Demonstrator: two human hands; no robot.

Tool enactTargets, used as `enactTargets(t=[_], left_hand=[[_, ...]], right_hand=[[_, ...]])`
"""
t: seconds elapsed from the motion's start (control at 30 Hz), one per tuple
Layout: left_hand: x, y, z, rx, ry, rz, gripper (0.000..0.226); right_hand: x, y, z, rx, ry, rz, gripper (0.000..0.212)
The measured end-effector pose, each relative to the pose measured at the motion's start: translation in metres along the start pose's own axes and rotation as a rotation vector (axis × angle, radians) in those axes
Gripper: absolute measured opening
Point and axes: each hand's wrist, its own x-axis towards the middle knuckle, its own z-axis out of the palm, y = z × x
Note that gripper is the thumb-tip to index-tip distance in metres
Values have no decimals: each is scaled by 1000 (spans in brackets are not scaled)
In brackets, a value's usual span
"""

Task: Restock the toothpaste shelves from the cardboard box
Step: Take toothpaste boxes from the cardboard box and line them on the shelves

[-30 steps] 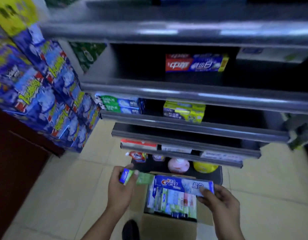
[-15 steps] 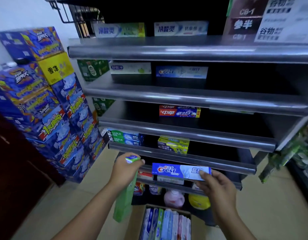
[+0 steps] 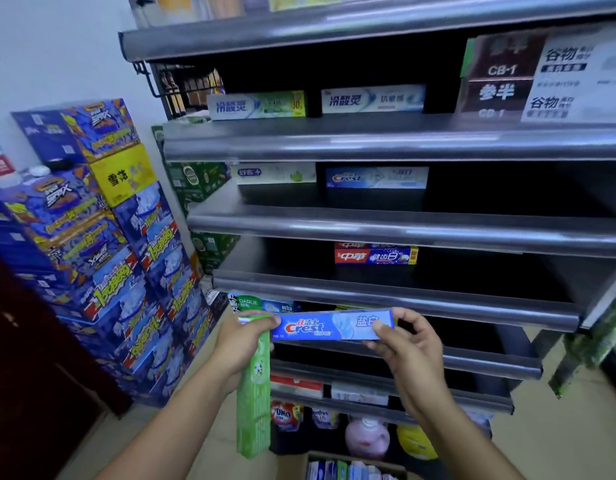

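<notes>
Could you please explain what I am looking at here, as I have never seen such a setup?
There is no machine: the grips are a person's two bare hands. Every picture comes from one wide-angle camera worn on the head, looking forward and down, so the arms enter from below. Ahead stands a grey metal shelf rack holding a few toothpaste boxes. The right hand pinches one end of a blue Crest toothpaste box, held level. The left hand grips a green toothpaste box that hangs down, and its thumb seems to touch the Crest box's other end. At the bottom edge is the open cardboard box of stock.
</notes>
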Motion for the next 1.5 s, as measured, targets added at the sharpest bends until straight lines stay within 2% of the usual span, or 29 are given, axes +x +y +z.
enactTargets(t=[0.1, 0.27, 0.4, 0.6, 0.8, 1.03, 1.27, 1.5], left_hand=[[26, 13, -21, -42, 0, 4, 23], [62, 28, -49, -21, -52, 54, 14], [78, 16, -46, 5, -124, 60, 18], [61, -26, 12, 91, -260, -2, 23], [20, -78, 94, 103, -282, -101, 19], [-16, -152, 185, 165, -334, -139, 29], [-18, -206, 240, 163, -406, -216, 35], [19, -263, 269, 126, -407, -126, 37]], right_hand=[[17, 15, 31, 2, 20, -13, 26], [46, 42, 63, -76, 108, -60, 27], [56, 59, 53, -113, 211, -94, 27], [36, 59, -26, -222, 316, -94, 28], [12, 44, -128, -240, 436, -46, 23], [2, 46, -246, -374, 538, 24, 27], [13, 73, -318, -395, 589, 67, 33], [46, 114, -360, -490, 581, -24, 27]])
